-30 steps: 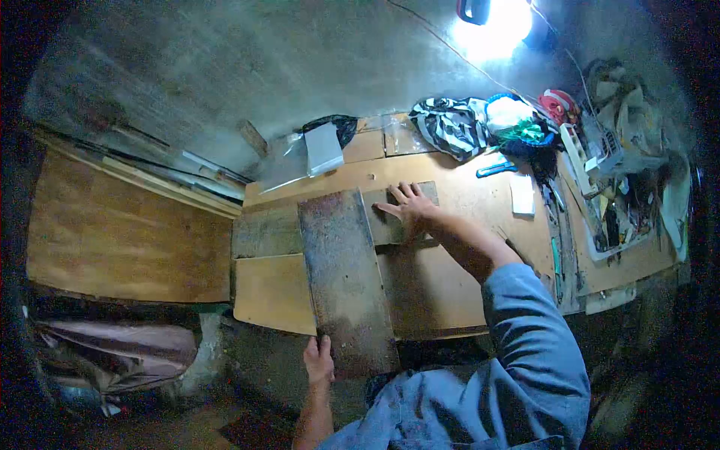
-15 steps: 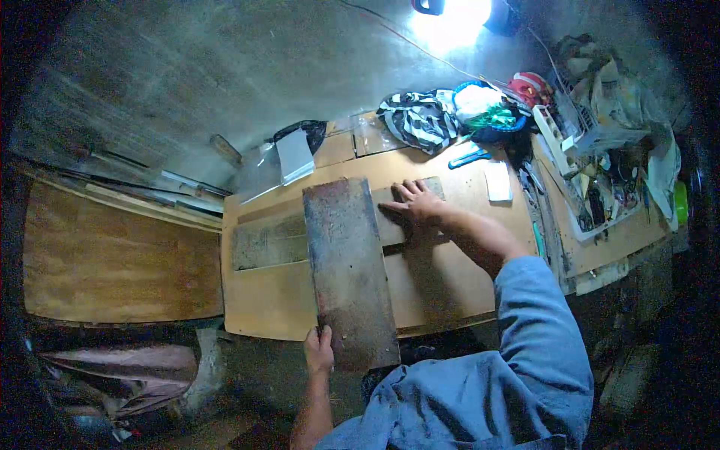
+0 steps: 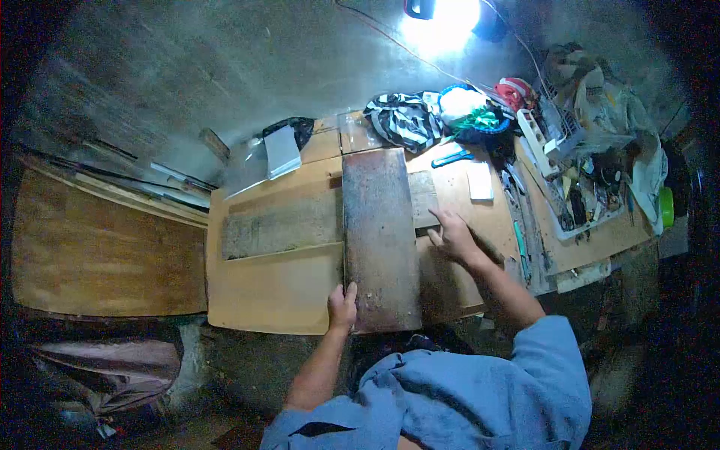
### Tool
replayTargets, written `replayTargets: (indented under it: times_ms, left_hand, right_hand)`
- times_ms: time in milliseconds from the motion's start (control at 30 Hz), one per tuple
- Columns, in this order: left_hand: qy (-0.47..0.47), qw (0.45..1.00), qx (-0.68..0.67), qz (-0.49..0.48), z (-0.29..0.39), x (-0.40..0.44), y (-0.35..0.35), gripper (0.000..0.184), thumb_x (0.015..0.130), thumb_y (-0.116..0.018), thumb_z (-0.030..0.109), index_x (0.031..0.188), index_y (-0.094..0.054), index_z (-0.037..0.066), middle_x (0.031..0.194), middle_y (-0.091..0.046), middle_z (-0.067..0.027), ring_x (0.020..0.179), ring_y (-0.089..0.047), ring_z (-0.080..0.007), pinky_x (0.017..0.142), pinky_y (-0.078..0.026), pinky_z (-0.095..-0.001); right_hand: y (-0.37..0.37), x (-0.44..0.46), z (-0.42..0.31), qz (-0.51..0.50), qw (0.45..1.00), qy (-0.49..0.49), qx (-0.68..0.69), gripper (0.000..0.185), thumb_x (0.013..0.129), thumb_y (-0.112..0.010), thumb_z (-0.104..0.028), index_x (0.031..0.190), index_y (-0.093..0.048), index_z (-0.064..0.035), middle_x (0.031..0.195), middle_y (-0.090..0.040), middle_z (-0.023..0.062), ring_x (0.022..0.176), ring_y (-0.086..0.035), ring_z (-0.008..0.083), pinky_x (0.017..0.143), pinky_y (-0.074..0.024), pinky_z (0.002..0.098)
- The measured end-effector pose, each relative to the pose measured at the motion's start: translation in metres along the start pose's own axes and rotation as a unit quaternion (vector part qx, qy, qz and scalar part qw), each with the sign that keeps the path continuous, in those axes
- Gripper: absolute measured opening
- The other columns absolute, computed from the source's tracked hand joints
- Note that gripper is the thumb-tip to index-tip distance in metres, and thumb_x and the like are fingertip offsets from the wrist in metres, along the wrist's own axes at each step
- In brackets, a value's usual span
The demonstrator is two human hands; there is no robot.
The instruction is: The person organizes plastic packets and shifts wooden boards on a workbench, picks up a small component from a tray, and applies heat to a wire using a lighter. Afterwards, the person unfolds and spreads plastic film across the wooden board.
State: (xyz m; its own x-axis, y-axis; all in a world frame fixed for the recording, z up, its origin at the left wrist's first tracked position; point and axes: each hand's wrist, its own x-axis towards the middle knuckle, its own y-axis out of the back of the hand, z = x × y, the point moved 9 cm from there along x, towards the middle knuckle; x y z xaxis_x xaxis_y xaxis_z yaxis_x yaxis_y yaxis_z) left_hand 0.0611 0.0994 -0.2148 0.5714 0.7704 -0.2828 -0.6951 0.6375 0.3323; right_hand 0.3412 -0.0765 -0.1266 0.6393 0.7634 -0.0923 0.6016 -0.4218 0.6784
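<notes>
A wide, stained wooden board lies crosswise over a narrower weathered plank on the light wooden table. My left hand is closed on the wide board's left edge, close to its near end, thumb on top. To the right of that board, my right hand has its fingers apart at the right end of the plank. It holds nothing that I can see; whether its fingertips touch the plank I cannot tell. The plank's middle is hidden under the wide board.
Along the back are a white sheet, a striped bag and a blue-handled tool. A white card lies at right, near a crate of tools. A brown panel stands left; a bright lamp shines above.
The wide board has shifted forward and rightward over the plank, my left hand moving with it. My right hand has come off the plank's top, back toward me and right.
</notes>
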Motion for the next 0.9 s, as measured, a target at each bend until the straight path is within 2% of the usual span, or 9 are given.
replayTargets:
  times_ms: [100,200,333,433,500,600,733,833,900]
  left_hand:
    - [0.048,0.998,-0.049,-0.002,0.010,-0.011,-0.020,0.029,0.088,-0.058,0.028,0.076,-0.053,0.002,0.066,-0.050,-0.0011,0.062,-0.043,-0.0122,0.055,-0.039,-0.0333]
    - [0.110,0.987,-0.116,0.001,0.009,-0.030,-0.034,0.024,0.091,-0.054,0.025,0.079,-0.053,0.004,0.069,-0.048,0.0012,0.065,-0.043,-0.0118,0.059,-0.039,-0.0309]
    - [-0.013,0.986,-0.154,0.058,0.040,-0.048,-0.034,0.027,0.093,-0.051,0.026,0.082,-0.052,0.002,0.078,-0.052,-0.0019,0.074,-0.045,-0.0118,0.068,-0.041,-0.0303]
    - [0.022,0.985,-0.123,0.115,0.044,-0.050,-0.007,0.029,0.093,-0.050,0.027,0.083,-0.052,0.000,0.080,-0.053,-0.0025,0.076,-0.046,-0.0125,0.069,-0.041,-0.0310]
    - [-0.006,0.996,-0.050,0.077,0.045,-0.036,0.025,0.028,0.093,-0.051,0.027,0.085,-0.055,0.000,0.079,-0.056,-0.0028,0.074,-0.047,-0.0117,0.069,-0.043,-0.0305]
    - [-0.073,0.995,0.066,0.007,0.072,-0.015,0.084,0.028,0.092,-0.052,0.025,0.095,-0.060,-0.002,0.078,-0.061,-0.0037,0.073,-0.053,-0.0119,0.068,-0.045,-0.0304]
    - [-0.114,0.962,0.236,-0.075,0.123,0.013,0.145,0.025,0.087,-0.059,0.021,0.094,-0.061,-0.003,0.073,-0.060,-0.0052,0.070,-0.053,-0.0132,0.066,-0.045,-0.0318]
    - [-0.076,0.943,0.321,-0.048,0.166,0.021,0.162,0.029,0.086,-0.060,0.021,0.101,-0.058,-0.003,0.078,-0.061,-0.0093,0.073,-0.058,-0.0184,0.069,-0.046,-0.0331]
    - [-0.155,0.940,0.296,0.073,0.190,0.023,0.185,0.034,0.087,-0.060,0.022,0.109,-0.055,-0.002,0.096,-0.061,-0.0151,0.087,-0.060,-0.0277,0.079,-0.046,-0.0359]
  right_hand:
    - [-0.030,-0.037,0.017,0.010,0.996,-0.062,0.066,0.051,0.086,-0.060,-0.023,0.129,-0.040,-0.0043,0.119,-0.053,0.0223,0.103,-0.055,0.0334,0.087,-0.0443,0.0362]
    - [-0.067,-0.064,0.004,-0.028,0.907,-0.172,0.382,0.055,0.092,-0.053,-0.029,0.133,-0.033,0.0006,0.117,-0.053,0.0172,0.105,-0.052,0.0216,0.089,-0.0417,0.0321]
    - [-0.091,-0.041,0.027,0.067,0.915,-0.100,0.385,0.052,0.090,-0.056,-0.034,0.124,-0.043,0.0019,0.110,-0.057,0.0147,0.098,-0.055,0.0197,0.085,-0.0434,0.0335]
    - [-0.082,-0.035,-0.008,-0.036,0.859,-0.218,0.463,0.048,0.089,-0.057,-0.036,0.119,-0.047,0.0006,0.101,-0.058,0.0113,0.091,-0.053,0.0168,0.081,-0.0434,0.0319]
    - [-0.089,-0.020,-0.013,-0.033,0.852,-0.187,0.488,0.043,0.089,-0.058,-0.035,0.115,-0.050,-0.0016,0.091,-0.057,0.0074,0.078,-0.053,0.0145,0.069,-0.0461,0.0296]
    - [-0.110,-0.008,-0.049,-0.153,0.710,-0.201,0.657,0.035,0.085,-0.063,-0.030,0.109,-0.053,-0.0058,0.083,-0.058,0.0043,0.059,-0.054,0.0155,0.049,-0.0490,0.0267]
    - [-0.148,-0.027,-0.077,-0.281,0.677,-0.229,0.641,0.034,0.084,-0.066,-0.022,0.110,-0.052,-0.0055,0.088,-0.059,0.0040,0.073,-0.060,0.0184,0.068,-0.0544,0.0361]
    - [-0.185,-0.042,-0.074,-0.228,0.652,-0.252,0.678,0.033,0.083,-0.066,-0.022,0.107,-0.056,-0.0019,0.099,-0.061,0.0097,0.086,-0.061,0.0243,0.077,-0.0529,0.0411]
    - [-0.186,-0.048,-0.093,-0.199,0.627,-0.265,0.705,0.032,0.083,-0.066,-0.020,0.105,-0.056,0.0011,0.102,-0.060,0.0124,0.086,-0.061,0.0258,0.079,-0.0523,0.0424]
